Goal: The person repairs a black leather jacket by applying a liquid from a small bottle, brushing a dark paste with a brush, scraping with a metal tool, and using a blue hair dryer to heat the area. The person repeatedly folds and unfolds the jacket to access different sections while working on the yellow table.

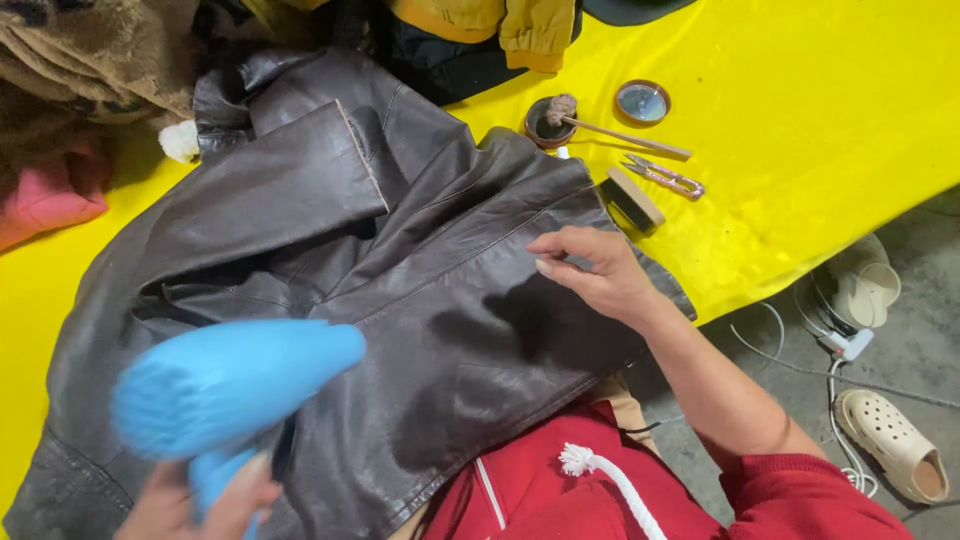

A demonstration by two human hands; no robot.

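Head view: left hand [200, 505] grips a blue hairdryer [225, 390]; right hand [600, 275] lies open near the leather jacket's [400, 260] edge.

Likely leather-care workshop: polish tin [548, 121], brush [633, 199], concrete floor [915, 240].

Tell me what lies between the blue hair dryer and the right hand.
In the head view, only dark brown leather jacket lies between the blue hair dryer and the right hand, which rests on it.
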